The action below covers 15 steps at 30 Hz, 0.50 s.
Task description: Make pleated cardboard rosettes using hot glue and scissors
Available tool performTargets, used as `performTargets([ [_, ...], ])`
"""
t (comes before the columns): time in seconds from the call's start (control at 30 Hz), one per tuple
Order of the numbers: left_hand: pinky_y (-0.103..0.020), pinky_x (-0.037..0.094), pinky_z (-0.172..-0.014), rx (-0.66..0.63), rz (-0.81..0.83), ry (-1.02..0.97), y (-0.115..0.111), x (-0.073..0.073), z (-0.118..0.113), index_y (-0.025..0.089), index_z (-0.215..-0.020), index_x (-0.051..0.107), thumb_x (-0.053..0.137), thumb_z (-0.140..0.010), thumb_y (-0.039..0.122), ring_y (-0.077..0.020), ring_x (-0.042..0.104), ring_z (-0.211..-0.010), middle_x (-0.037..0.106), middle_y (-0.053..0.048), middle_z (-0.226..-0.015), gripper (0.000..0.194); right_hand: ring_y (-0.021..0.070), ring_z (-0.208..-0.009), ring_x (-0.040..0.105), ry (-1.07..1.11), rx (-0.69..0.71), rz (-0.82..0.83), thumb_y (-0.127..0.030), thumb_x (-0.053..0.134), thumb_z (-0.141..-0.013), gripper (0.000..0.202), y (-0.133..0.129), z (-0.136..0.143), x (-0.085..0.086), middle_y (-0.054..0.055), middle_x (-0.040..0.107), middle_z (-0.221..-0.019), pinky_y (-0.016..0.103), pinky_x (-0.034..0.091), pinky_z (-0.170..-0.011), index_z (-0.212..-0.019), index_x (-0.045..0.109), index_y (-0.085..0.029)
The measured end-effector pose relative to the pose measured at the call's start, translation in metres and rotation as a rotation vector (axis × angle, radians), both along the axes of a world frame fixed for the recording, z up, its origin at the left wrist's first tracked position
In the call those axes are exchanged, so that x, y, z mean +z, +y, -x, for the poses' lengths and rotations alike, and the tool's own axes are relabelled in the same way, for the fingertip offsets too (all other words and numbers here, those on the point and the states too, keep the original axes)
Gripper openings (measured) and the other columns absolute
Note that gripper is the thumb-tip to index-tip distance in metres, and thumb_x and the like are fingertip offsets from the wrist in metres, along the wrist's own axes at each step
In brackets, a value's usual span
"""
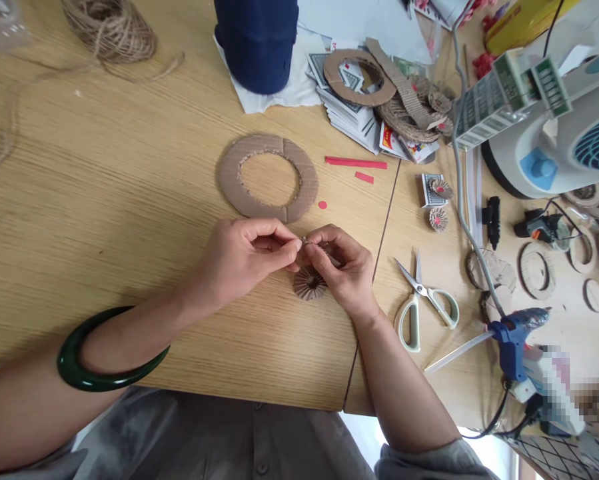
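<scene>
My left hand (252, 257), with a green bangle (104, 380) on the forearm, is closed in a pinch. Its fingertips meet those of my right hand (342, 267), closed as well. Something tiny sits between the two pinches, too small to name. Just below the fingertips is a pleated corrugated-cardboard rosette (308, 283), partly covered by the right hand; whether it is held or lies on the table I cannot tell. Beyond the hands lies a flat cardboard ring (232, 177). A small red paper disc (322, 205) and red paper strips (356, 163) lie to its right.
Scissors (419, 289) lie spread right of my right hand, near a blue glue gun (516, 333) with its cable. A dark blue container (256, 47), playing cards (352, 120) and a twine ball (112, 33) stand farther back. A fan (544, 160) is at right.
</scene>
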<state>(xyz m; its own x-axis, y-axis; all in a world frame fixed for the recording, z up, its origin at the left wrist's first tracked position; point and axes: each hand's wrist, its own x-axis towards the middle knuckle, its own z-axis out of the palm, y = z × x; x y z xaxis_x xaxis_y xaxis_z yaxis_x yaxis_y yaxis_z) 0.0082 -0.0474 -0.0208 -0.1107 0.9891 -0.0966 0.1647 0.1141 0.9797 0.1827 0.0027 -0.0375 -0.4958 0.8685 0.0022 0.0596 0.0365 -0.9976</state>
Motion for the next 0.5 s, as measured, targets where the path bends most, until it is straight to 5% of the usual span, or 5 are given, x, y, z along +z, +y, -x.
performTargets([
  [0.5, -0.014, 0.057, -0.061, -0.047, -0.266, 0.428, -0.0017, 0.0016, 0.0020, 0.022, -0.085, 0.073, 0.065, -0.094, 0.024, -0.0066, 0.069, -0.064, 0.077, 0.008, -0.078, 0.013, 0.0137, -0.066, 0.067, 0.012, -0.042, 0.150, -0.041, 0.080, -0.085, 0.026, -0.0006, 0.0008, -0.0037, 0.001, 0.068, -0.077, 0.027, 0.053, -0.063, -0.086, 0.063, -0.021],
])
